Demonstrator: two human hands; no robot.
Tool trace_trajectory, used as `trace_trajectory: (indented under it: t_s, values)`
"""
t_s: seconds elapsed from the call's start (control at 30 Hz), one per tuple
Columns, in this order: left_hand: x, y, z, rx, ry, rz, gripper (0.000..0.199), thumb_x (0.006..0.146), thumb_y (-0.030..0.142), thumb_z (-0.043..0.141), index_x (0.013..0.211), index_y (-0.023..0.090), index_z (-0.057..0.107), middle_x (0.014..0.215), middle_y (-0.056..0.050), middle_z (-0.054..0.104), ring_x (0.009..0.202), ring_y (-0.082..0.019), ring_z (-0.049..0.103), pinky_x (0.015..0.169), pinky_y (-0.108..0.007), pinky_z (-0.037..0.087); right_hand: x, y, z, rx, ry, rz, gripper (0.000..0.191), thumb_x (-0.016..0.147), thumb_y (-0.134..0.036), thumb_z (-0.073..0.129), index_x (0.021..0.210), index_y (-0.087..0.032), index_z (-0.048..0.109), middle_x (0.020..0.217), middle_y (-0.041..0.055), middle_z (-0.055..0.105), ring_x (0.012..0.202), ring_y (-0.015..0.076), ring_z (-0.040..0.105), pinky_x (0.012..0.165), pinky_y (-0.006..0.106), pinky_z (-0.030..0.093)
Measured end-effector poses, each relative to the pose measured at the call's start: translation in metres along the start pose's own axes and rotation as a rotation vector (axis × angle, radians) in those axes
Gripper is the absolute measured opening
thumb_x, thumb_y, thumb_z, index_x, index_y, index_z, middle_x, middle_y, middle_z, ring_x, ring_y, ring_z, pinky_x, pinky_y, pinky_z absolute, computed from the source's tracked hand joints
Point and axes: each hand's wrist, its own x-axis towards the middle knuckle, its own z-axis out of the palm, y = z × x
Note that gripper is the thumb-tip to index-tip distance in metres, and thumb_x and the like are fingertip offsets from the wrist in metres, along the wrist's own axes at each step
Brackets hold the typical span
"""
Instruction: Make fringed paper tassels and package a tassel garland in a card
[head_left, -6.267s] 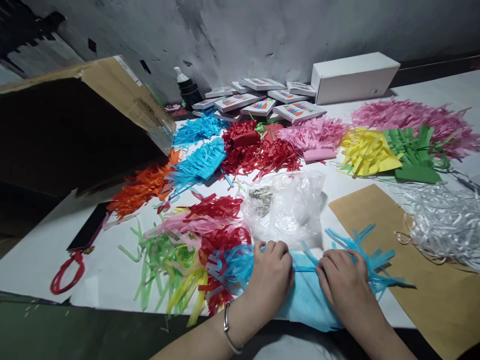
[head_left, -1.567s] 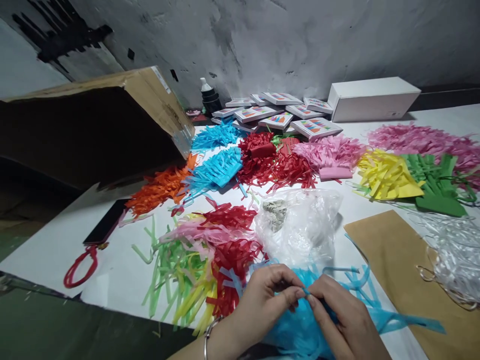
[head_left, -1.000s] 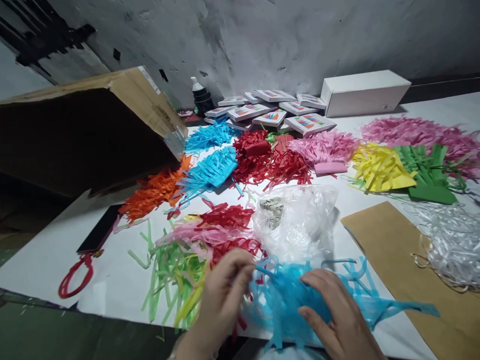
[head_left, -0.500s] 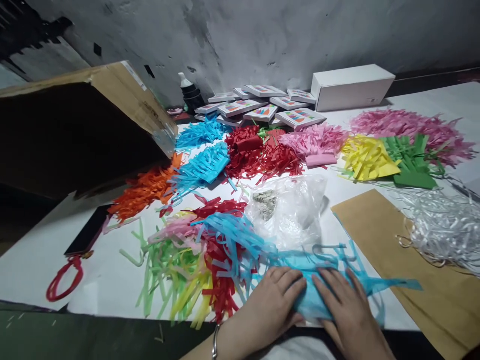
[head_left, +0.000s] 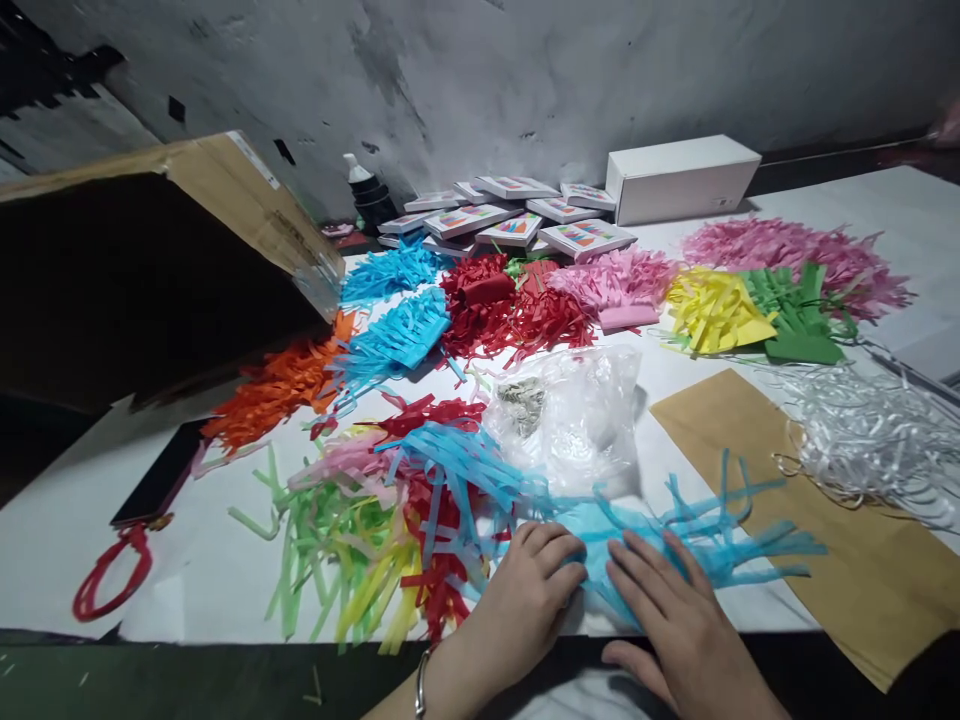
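Note:
A sheet of light-blue fringed tissue paper [head_left: 596, 525] lies near the table's front edge, its strips fanning out to the right. My left hand [head_left: 525, 590] has its fingers curled together over the left part of that sheet; its thumb is hidden. Flat on the sheet's right part, my right hand [head_left: 667, 610] has its fingers outstretched and its thumb apart. Left of my hands is a pile of cut tassels, with blue strips [head_left: 457, 455], red ones [head_left: 439, 590], light-green ones [head_left: 307, 535] and yellow ones [head_left: 386, 585].
A clear plastic bag [head_left: 592, 420] lies beyond my hands. Brown paper [head_left: 847, 560] and white cord [head_left: 870, 440] are at right. More fringed bundles, flat boxes [head_left: 514, 230] and a white box [head_left: 682, 180] sit behind. At left are a cardboard box [head_left: 247, 210] and a phone [head_left: 161, 475].
The blue strips on the right have spread out more. My right hand has shifted slightly left with its thumb now spread, and the view has turned a little to the right.

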Motion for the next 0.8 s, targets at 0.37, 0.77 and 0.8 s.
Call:
trace_trajectory:
  t_s: [0.37,0.77,0.8]
  values:
    - [-0.001,0.006,-0.001,0.011,0.026,-0.012,0.023,0.085,0.005,0.054,0.101,0.020,0.061,0.110,-0.009,0.071,0.107,-0.025,0.060,0.097,-0.045,0.046,-0.013,0.006,-0.023,-0.185,0.165,0.101,0.045,0.097,-0.042,0.059,0.127,-0.009,0.061,0.128,0.0180,0.066,0.127,0.0324,0.057,0.119,0.054,0.029]
    - [0.016,0.000,0.001,0.001,0.083,-0.115,0.050,0.073,0.014,0.056,0.123,0.015,0.059,0.117,-0.015,0.070,0.106,-0.031,0.064,0.097,-0.054,0.040,-0.007,-0.018,0.004,0.081,0.271,-0.121,0.034,0.096,-0.002,0.038,0.108,-0.010,0.070,0.098,0.0080,0.077,0.103,0.0194,0.072,0.111,0.042,0.048]
    - [0.019,-0.006,-0.001,0.016,0.131,-0.148,0.046,0.075,0.013,0.054,0.121,0.016,0.061,0.112,-0.014,0.072,0.102,-0.030,0.065,0.096,-0.052,0.041,-0.010,-0.020,0.007,0.085,0.282,-0.120,0.036,0.096,-0.002,0.037,0.108,-0.010,0.070,0.098,0.0082,0.077,0.103,0.0197,0.072,0.111,0.043,0.048]
